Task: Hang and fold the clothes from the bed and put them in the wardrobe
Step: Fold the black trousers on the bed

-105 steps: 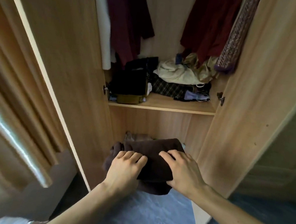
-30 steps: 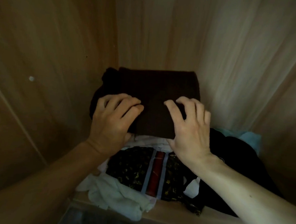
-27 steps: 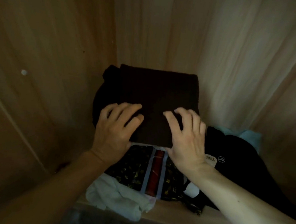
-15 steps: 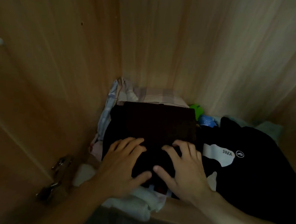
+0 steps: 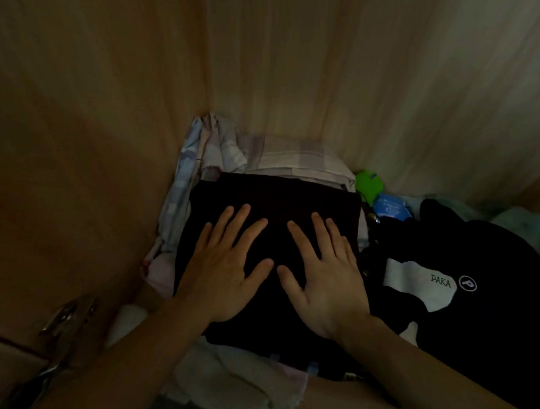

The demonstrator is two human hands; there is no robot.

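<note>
A folded dark brown garment (image 5: 275, 198) lies on a pile of clothes in the lower wardrobe compartment. My left hand (image 5: 227, 265) rests flat on its left half, fingers spread. My right hand (image 5: 324, 277) lies flat on its right half, fingers spread too. Neither hand grips the cloth. A pale checked folded piece (image 5: 284, 157) sits behind and under the dark garment, against the back wall (image 5: 302, 64).
A black top with a white "PAKA" patch (image 5: 466, 279) fills the right side. Green (image 5: 369, 185) and blue (image 5: 390, 208) small items sit at the back. White cloth (image 5: 235, 385) hangs over the shelf's front edge. A metal door hinge (image 5: 65, 318) is at lower left.
The dark garment has come down from being held in front of the back wall onto the pile. Both hands have gone from gripping it to lying flat on top.
</note>
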